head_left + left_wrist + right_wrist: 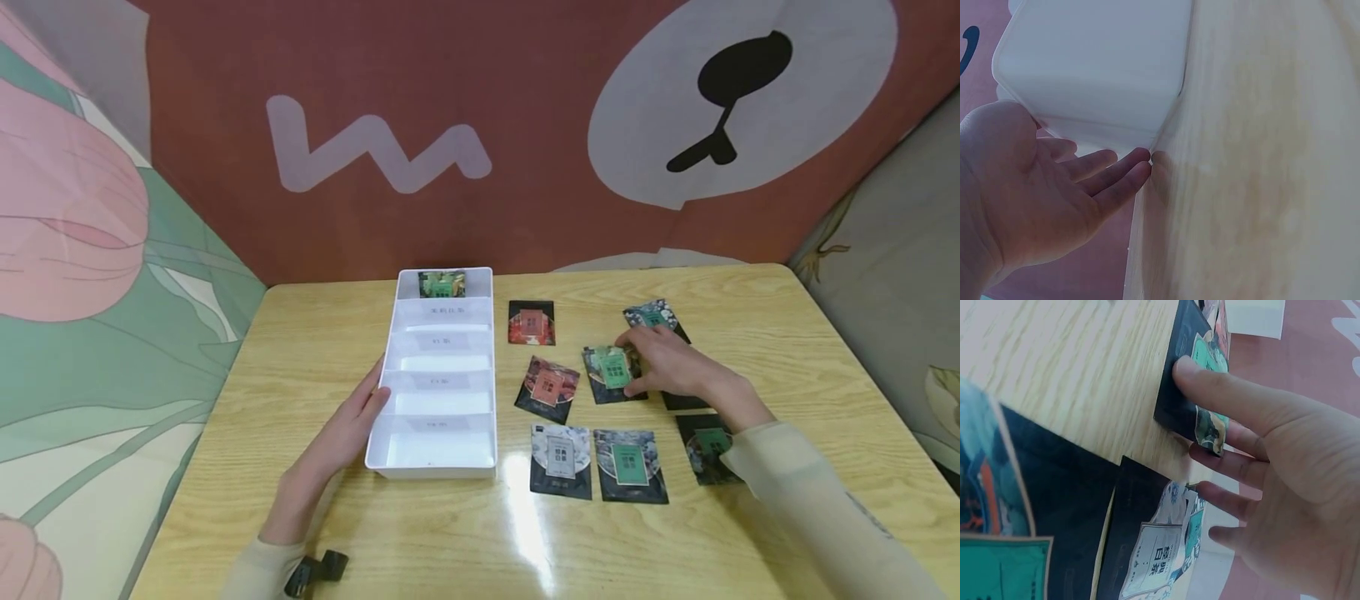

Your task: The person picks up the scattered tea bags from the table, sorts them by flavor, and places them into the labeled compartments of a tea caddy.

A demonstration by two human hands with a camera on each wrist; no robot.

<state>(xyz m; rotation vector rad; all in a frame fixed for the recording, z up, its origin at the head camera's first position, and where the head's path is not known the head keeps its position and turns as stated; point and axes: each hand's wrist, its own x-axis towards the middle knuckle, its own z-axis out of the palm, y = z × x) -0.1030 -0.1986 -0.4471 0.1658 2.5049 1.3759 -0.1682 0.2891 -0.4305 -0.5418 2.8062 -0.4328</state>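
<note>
My right hand pinches a green-labelled tea sachet between thumb and fingers. In the right wrist view the thumb lies over the black part of this sachet, with fingertips at its other edge. My left hand rests against the left side of a long white divided box, thumb at the rim. The left wrist view has its fingers fairly straight along the box wall. A green tea sachet lies in the box's rear compartment; the other compartments have printed labels.
Two red-labelled sachets lie right of the box. Nearer are a white-labelled sachet and a green-labelled one. Another sachet is partly under the right sleeve; a blue-patterned one lies behind the hand. A patterned curtain backs the table.
</note>
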